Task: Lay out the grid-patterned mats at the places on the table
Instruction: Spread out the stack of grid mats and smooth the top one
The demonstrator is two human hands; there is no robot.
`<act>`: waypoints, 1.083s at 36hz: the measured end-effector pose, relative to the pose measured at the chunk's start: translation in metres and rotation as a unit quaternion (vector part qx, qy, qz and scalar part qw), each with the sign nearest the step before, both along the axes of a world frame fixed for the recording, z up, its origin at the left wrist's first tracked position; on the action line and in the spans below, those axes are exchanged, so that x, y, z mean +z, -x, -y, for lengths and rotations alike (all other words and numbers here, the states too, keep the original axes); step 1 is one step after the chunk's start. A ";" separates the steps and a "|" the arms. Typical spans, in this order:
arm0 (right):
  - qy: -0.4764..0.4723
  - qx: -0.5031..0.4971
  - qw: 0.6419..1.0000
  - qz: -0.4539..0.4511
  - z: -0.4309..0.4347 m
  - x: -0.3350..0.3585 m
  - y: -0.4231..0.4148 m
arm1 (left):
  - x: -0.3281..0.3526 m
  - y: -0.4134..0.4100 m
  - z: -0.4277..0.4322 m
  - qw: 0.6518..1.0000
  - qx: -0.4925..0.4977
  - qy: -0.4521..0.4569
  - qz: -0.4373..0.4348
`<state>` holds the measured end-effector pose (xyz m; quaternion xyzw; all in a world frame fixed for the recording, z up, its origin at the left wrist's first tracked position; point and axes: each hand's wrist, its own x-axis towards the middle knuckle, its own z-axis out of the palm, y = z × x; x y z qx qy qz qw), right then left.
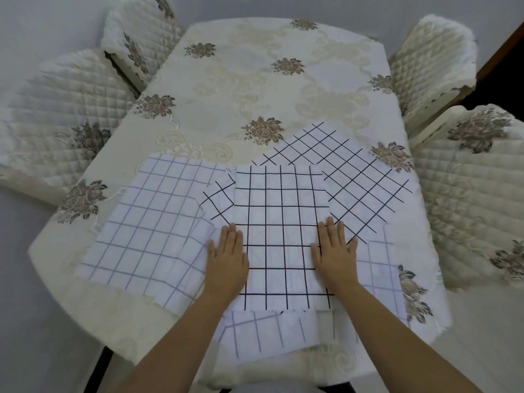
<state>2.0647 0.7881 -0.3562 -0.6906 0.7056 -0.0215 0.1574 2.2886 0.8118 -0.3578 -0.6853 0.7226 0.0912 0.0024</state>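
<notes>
Mats (283, 194) first: where do they lie?

All heaped at the near end of the desk (241, 80), overlapping one another. The top mat (279, 211), white with a black grid, lies square to me. The left mat (147, 222), with a paler grid, sits beside it and runs under its edge. The right mat (360, 171), also black-gridded, is turned at an angle and tucked beneath the top one. A bottom mat (269, 333) with pale lines hangs over the near edge of the desk.

And your grip?

My left grip (226, 259) lies flat, palm down, on the left edge of the top mat. My right grip (334, 251) lies the same way on its right edge. The fingers are straight and close together, pointing away from me. Both press on the cloth, and neither has hold of anything.

Anything between those mats?

A small corner (218, 199) of black grid shows at a slant between the left mat and the top one. I cannot tell which mat it belongs to. A strip (380, 268) of pale grid shows by my right wrist, and I cannot tell whether it is part of the bottom mat.

What else is around?

A cream tablecloth (198, 131) with embroidered flowers (262, 130) covers the desk. Four chairs (56, 123) in quilted covers stand at it, two on each side.
</notes>
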 end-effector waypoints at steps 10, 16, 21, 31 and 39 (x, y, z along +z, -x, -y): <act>0.042 0.103 0.993 0.027 -0.038 -0.005 -0.064 | 0.001 0.042 -0.029 0.999 -0.017 -0.022 -0.034; 0.052 0.085 0.995 0.011 -0.041 -0.012 -0.036 | 0.000 0.025 -0.034 0.999 0.018 -0.004 -0.037; 0.033 0.051 0.997 0.038 -0.041 -0.011 -0.014 | -0.004 0.008 -0.045 0.994 0.063 0.031 -0.081; -0.011 0.000 0.997 0.072 -0.036 0.001 -0.025 | 0.029 0.021 -0.028 0.909 0.286 0.029 -0.301; -0.022 0.009 0.997 0.069 -0.038 0.004 -0.022 | 0.045 0.019 -0.009 0.806 0.392 -0.056 -0.440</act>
